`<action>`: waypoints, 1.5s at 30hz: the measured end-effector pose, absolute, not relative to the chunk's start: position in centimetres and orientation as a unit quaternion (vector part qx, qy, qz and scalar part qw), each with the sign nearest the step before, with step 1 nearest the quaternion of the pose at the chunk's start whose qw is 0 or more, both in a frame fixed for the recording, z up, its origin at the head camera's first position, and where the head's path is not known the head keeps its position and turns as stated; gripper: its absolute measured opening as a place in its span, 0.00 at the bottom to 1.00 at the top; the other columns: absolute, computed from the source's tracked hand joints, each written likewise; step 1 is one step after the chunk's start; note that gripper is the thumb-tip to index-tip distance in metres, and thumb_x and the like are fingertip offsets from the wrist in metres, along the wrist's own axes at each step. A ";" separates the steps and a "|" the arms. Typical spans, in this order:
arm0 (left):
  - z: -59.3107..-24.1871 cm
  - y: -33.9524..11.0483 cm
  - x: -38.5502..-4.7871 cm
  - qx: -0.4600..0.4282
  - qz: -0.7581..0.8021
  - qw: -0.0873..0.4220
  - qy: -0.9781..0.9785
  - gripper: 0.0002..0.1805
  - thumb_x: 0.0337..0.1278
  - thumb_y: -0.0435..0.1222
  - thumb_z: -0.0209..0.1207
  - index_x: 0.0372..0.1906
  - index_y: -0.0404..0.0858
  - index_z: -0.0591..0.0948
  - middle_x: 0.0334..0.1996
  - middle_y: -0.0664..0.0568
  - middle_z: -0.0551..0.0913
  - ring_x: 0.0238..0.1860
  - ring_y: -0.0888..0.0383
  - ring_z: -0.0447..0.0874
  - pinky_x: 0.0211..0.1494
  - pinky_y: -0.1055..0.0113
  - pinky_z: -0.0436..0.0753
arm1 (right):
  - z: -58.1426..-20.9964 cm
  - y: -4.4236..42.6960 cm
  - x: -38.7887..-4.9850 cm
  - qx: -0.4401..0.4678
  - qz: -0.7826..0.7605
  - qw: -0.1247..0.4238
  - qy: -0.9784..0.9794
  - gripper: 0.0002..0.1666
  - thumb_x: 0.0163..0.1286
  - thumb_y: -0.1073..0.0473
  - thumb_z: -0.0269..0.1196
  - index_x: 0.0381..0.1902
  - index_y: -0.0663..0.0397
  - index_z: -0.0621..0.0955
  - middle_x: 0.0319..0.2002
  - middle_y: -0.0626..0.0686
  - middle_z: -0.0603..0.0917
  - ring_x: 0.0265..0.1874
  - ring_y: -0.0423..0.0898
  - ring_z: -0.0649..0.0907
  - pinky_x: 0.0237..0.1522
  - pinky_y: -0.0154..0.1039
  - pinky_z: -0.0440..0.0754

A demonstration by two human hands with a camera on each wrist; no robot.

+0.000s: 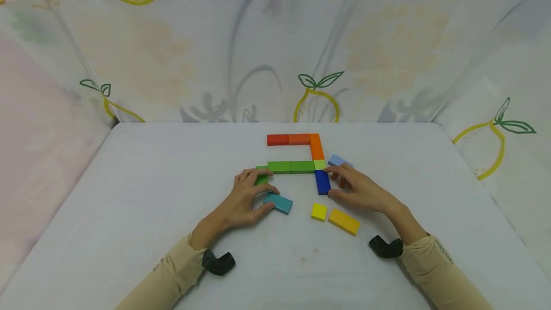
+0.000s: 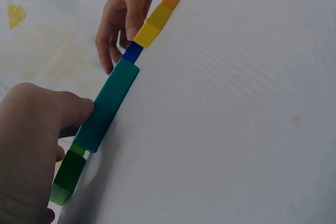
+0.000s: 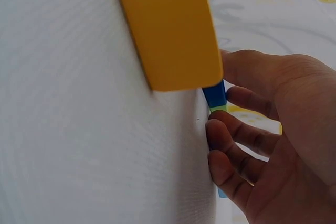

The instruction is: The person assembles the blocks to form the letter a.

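My left hand [image 1: 245, 200] holds a teal block [image 1: 281, 203] between thumb and index finger, low over or on the table. Its other fingers reach over a green block [image 1: 261, 179] at the left end of the row. My right hand [image 1: 361, 188] grips a dark blue block [image 1: 323, 183] by its right side, index finger near the far end and thumb near the close end. The blue block stands in line below a small lime block [image 1: 319, 164]. Two light green blocks [image 1: 291, 167] adjoin the lime one on the left. In the right wrist view, the orange-yellow block hides part of the blue block.
An orange block [image 1: 316, 147] runs from the lime block up to an orange-red block [image 1: 299, 139] and a red block [image 1: 277, 140]. A pale blue block [image 1: 340, 160] lies beyond my right hand. Nearer me are a yellow block [image 1: 319, 211] and an orange-yellow block [image 1: 344, 222].
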State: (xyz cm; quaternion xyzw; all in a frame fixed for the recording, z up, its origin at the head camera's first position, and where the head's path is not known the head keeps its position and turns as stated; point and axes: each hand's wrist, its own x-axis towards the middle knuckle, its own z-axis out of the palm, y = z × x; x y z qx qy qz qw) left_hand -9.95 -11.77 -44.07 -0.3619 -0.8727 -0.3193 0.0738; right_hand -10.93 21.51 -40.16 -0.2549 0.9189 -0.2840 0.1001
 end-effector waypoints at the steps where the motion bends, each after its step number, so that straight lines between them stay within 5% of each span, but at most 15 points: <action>1: -44.1 -11.8 -9.9 -0.361 -0.319 0.072 -0.873 0.11 0.56 0.45 0.59 0.44 0.54 0.82 0.62 0.51 0.68 0.63 0.52 0.58 0.63 0.50 0.56 | -40.2 21.5 -10.9 -0.255 -0.285 0.100 0.919 0.31 0.65 0.48 0.63 0.64 0.44 0.69 0.46 0.46 0.74 0.39 0.41 0.73 0.41 0.35 0.75; 35: -44.1 -11.8 -10.1 -0.332 -0.346 0.103 -0.871 0.13 0.56 0.41 0.59 0.48 0.49 0.81 0.61 0.47 0.68 0.62 0.48 0.60 0.58 0.48 0.59 | -40.1 21.5 -10.9 -0.258 -0.291 0.096 0.916 0.31 0.65 0.50 0.63 0.64 0.45 0.69 0.46 0.46 0.75 0.39 0.40 0.74 0.41 0.34 0.76; 45: -43.9 -11.8 -10.5 -0.187 -0.381 0.134 -0.895 0.17 0.60 0.36 0.57 0.55 0.42 0.78 0.53 0.47 0.76 0.57 0.49 0.70 0.59 0.48 0.66 | -39.8 21.9 -11.3 -0.255 -0.301 -0.027 0.919 0.18 0.66 0.60 0.61 0.54 0.54 0.76 0.42 0.48 0.78 0.38 0.41 0.76 0.39 0.36 0.78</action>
